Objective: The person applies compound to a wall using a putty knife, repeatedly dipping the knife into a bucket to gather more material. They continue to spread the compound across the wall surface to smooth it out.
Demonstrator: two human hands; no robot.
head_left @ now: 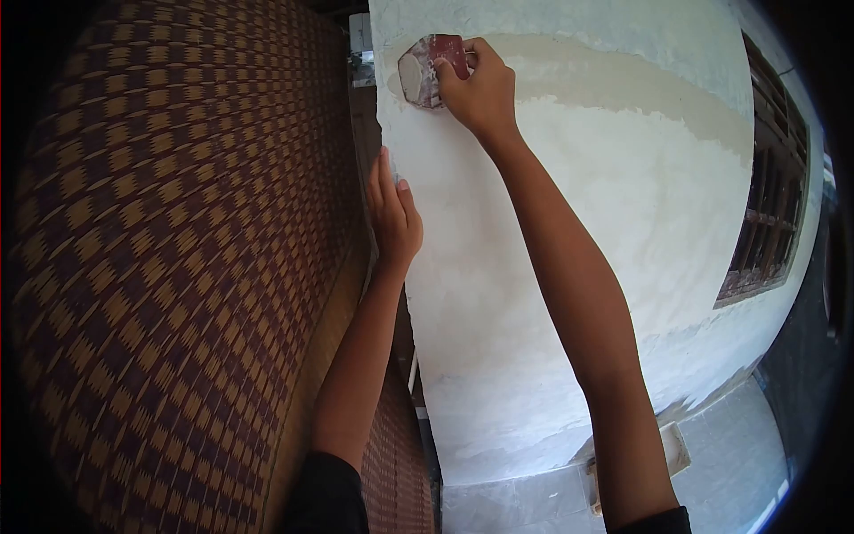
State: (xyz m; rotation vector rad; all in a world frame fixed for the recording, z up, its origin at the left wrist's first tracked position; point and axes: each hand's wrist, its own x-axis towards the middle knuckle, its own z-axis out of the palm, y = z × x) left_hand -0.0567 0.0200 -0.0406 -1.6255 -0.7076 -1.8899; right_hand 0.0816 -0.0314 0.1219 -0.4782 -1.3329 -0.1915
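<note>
Your right hand (485,93) pinches the scraper (421,76), which lies toward the left edge of the wall (560,196); your left hand (396,221), unclenched, is lower.

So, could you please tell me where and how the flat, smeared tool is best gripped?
I'd pinch the flat tool by its dark red part, coming from the right, as the right hand does. It looks thin, so thumb and fingers could take opposite faces there; the pale smear lies toward its left, likely the messier side.
</note>
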